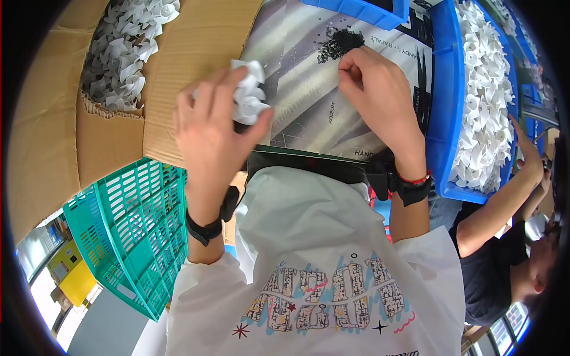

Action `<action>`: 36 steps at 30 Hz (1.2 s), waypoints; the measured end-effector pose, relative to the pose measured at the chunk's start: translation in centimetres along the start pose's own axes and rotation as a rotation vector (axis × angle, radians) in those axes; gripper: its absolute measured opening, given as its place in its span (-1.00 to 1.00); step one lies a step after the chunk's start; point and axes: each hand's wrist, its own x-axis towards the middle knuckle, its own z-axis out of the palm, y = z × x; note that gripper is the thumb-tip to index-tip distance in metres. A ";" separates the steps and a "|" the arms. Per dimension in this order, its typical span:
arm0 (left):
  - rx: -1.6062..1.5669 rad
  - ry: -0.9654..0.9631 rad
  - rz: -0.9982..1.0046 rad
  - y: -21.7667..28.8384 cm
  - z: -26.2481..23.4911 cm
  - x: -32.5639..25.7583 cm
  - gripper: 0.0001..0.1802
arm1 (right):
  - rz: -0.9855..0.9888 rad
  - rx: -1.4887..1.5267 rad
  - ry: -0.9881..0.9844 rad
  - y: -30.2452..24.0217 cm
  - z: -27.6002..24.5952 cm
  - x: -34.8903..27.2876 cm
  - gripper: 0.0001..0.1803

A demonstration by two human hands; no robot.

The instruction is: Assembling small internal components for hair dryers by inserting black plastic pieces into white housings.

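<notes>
My left hand (215, 115) is closed around several small white plastic parts (249, 94), which stick out between its thumb and fingers. It hovers over the edge where a cardboard box flap meets the printed board (303, 113). Beside a pile of tiny black rings (341, 44) on the board, my right hand (380, 89) has its thumb and fingertips pinched together. Whatever those fingertips hold, if anything, is too small or hidden to make out.
Left stands a cardboard box (163, 77) containing many white parts, with a green plastic crate (136, 237) below it. At right is a blue bin (445, 107) full of white parts; another blue tray (362, 13) sits at the back. A co-worker's arm (502, 196) reaches in at far right.
</notes>
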 end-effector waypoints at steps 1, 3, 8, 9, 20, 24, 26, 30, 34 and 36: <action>-0.017 -0.012 0.036 1.0 0.1 -0.1 -0.36 | 0.022 0.116 -0.006 -0.1 -0.1 -0.3 -0.92; -0.040 -0.025 0.073 3.1 1.0 -0.1 -0.36 | 0.070 0.277 -0.001 -0.2 -0.3 -1.5 -0.91; -0.247 -0.150 0.116 5.8 2.9 0.2 -0.34 | 0.140 0.529 0.018 -0.3 -0.8 -3.4 -0.90; -0.255 -0.155 0.122 5.8 3.1 0.2 -0.34 | 0.136 0.551 0.007 -0.4 -0.9 -3.5 -0.90; -0.340 -0.129 0.225 5.2 3.7 -0.1 -0.55 | 0.106 0.430 -0.090 -0.6 -1.0 -2.6 -0.92; -0.362 -0.146 0.244 5.1 3.6 0.1 -0.48 | 0.114 0.351 -0.108 -0.9 -0.9 -2.4 -0.92; -0.394 -0.168 0.234 5.0 3.6 0.1 -0.47 | 0.109 0.337 -0.104 -0.9 -0.8 -2.2 -0.92; -0.451 -0.159 0.218 4.9 3.6 0.1 -0.47 | 0.102 0.313 -0.111 -1.1 -0.8 -2.0 -0.92; -0.497 -0.158 0.205 4.8 3.6 0.1 -0.48 | 0.078 0.285 -0.113 -1.2 -0.8 -1.8 -0.92; -0.517 -0.157 0.199 4.8 3.6 0.2 -0.48 | 0.086 0.295 -0.123 -1.3 -0.9 -1.8 -0.92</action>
